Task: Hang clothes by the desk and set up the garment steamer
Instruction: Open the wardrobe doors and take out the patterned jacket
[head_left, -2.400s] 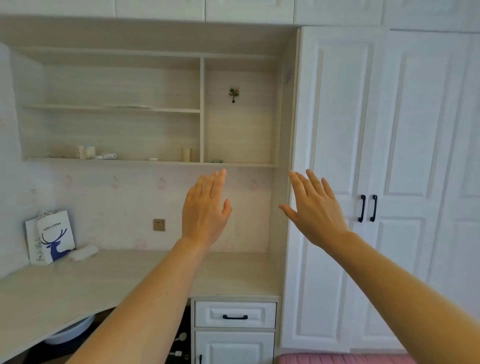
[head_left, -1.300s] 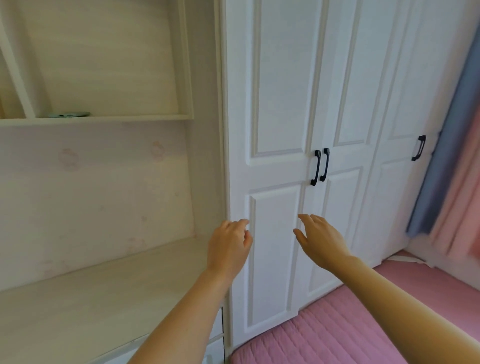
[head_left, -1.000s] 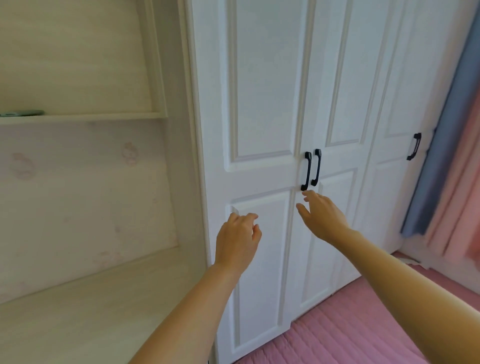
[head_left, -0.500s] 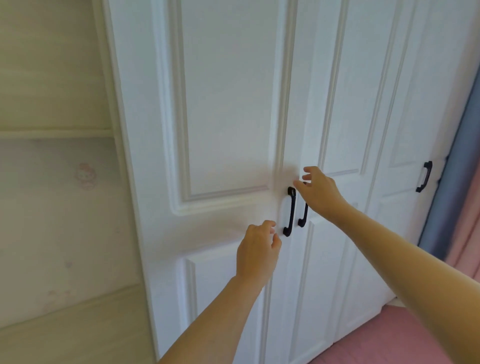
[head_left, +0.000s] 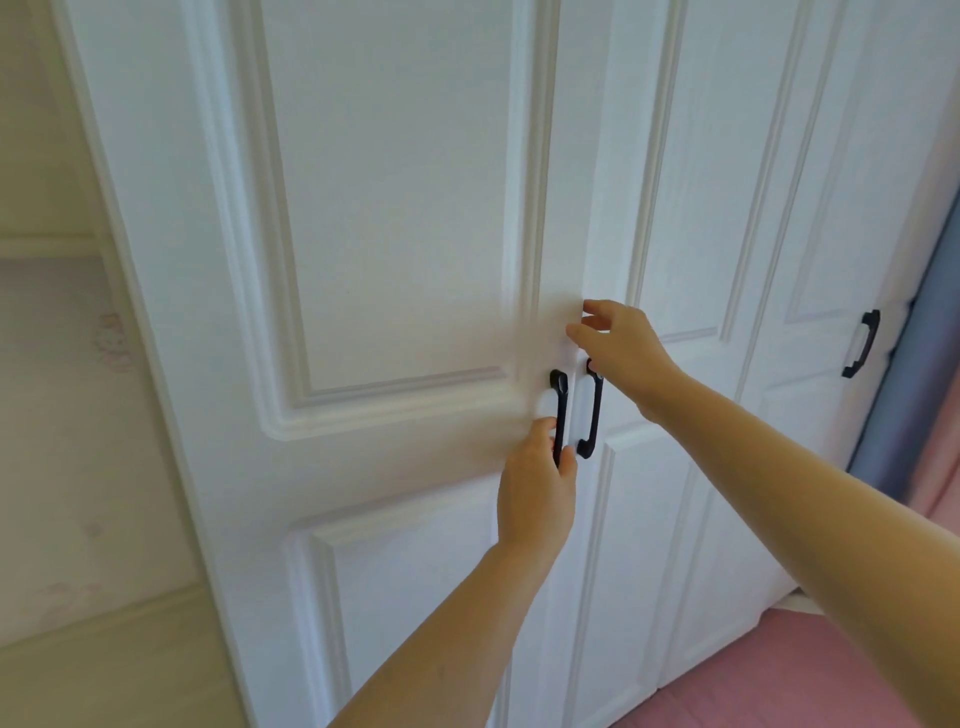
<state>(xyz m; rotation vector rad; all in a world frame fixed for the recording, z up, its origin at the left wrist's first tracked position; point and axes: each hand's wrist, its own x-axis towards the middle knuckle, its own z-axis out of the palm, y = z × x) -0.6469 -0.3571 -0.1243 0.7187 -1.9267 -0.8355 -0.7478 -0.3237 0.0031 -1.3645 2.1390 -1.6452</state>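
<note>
Nearest, the light wood bench (head_left: 104, 670) lies at the lower left and a pink bed cover (head_left: 810, 691) at the lower right. Further in, the left hand (head_left: 535, 493) curls its fingers round the lower end of the left black handle (head_left: 560, 410) on the white wardrobe door (head_left: 395, 208). The right hand (head_left: 621, 348) hovers at the top of the right black handle (head_left: 592, 415), fingers loosely bent and holding nothing. No clothes, steamer or readable writing show; a faint pink cartoon sticker (head_left: 111, 340) marks the wall. A third handle (head_left: 861, 343) sits far right beside a blue curtain (head_left: 914, 374).
</note>
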